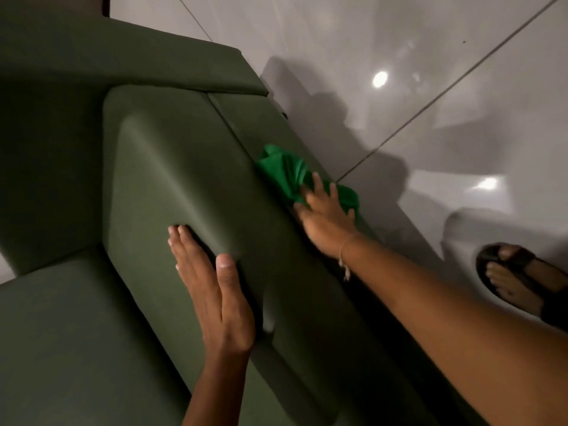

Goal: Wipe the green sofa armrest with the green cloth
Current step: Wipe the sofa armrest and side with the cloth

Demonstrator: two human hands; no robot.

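The dark green sofa armrest [184, 167] fills the middle of the view, running from lower right up to the backrest. A bright green cloth [284, 172] lies bunched on the armrest's outer right side. My right hand [325, 215] presses flat on the cloth's near end, fingers spread over it. My left hand [212, 290] lies flat on the armrest's padded top, fingers together and straight, holding nothing.
The sofa seat cushion [76, 339] is at lower left and the backrest [123, 56] at the top. Glossy white floor tiles [430, 87] spread to the right. A foot in a black sandal [516, 278] stands on the floor at right.
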